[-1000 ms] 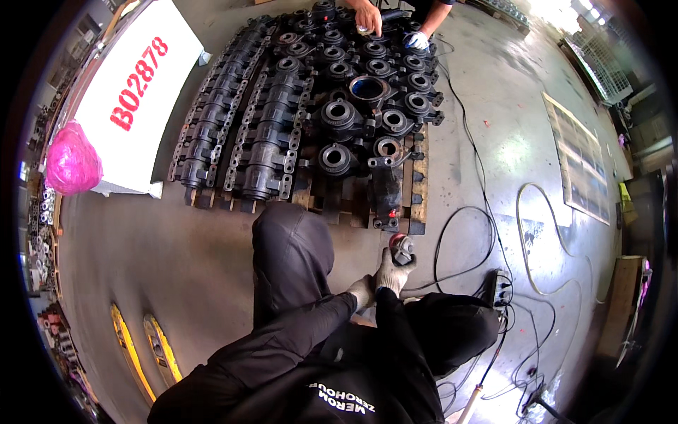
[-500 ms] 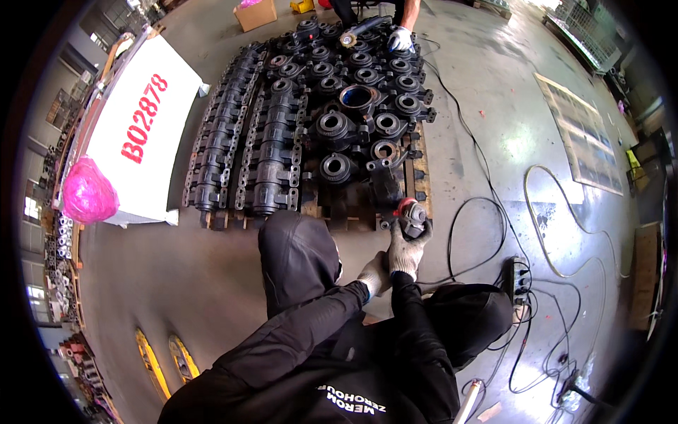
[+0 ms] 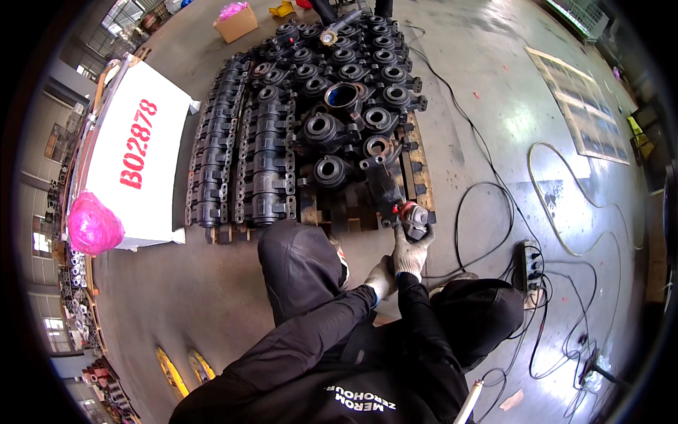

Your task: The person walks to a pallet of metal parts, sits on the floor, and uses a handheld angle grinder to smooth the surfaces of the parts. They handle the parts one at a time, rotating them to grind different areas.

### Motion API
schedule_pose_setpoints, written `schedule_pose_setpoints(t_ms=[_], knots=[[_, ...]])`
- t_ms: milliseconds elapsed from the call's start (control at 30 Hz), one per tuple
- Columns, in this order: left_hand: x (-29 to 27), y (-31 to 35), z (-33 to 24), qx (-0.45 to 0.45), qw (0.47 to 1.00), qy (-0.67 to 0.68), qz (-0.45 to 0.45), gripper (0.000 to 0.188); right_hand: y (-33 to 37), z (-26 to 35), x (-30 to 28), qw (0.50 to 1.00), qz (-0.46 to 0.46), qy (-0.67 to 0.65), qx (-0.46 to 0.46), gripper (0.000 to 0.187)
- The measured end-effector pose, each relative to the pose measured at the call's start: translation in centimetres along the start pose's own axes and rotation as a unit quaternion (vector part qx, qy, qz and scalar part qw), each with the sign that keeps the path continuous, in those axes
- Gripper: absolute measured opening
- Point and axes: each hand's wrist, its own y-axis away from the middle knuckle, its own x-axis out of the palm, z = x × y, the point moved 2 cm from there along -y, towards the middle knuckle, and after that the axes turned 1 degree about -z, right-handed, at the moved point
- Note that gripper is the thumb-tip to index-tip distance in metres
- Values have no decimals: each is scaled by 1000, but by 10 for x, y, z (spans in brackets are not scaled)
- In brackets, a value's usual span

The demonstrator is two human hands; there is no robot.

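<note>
My right hand (image 3: 412,253), in a pale knit glove, is closed round the front of an angle grinder (image 3: 417,216) with a grey head and a red part. Just behind it, my gloved left hand (image 3: 382,278) is closed at the rear of the tool, its fingers partly hidden by the right hand. The grinder's head is against the near end of a black metal casting (image 3: 385,187), at the right front corner of a wooden pallet (image 3: 421,177). Whether the disc touches the casting cannot be made out.
Several black ringed castings (image 3: 330,169) and long rows of black rollers (image 3: 268,162) cover the pallet. Another grinder (image 3: 342,28) lies at its far end, near a person's legs (image 3: 383,7). Black cables (image 3: 487,185) and a power strip (image 3: 530,265) lie right; a white crate (image 3: 145,155) stands left.
The view has shifted, so the pallet's far end sits higher in the picture. The other person's gloved hand is out of view. Both my hands stay on the grinder at the same casting.
</note>
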Motion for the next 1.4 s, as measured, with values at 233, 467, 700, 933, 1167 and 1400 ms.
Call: schedule_pose_setpoints(t_ms=[233, 467, 700, 933, 1167, 1400], knots=[[-38, 8, -25, 45, 993, -109, 8, 47, -10, 1, 0, 999, -1, -13, -31, 84], [13, -8, 4, 7, 985, 160, -71, 46, -5, -15, 0, 999, -24, 25, -41, 89], [88, -58, 87, 43, 781, 617, -86, 44, 17, 8, 19, 999, 2, 14, -38, 93], [99, -61, 36, 75, 726, 683, -27, 43, -9, -22, -1, 996, -42, 44, -68, 98], [80, -47, 77, 43, 727, 682, -67, 48, 16, -10, 27, 996, -18, -15, -90, 85], [-19, -15, -42, -177, 406, 896, 8, 51, -18, -23, 4, 995, -35, -48, -80, 90]])
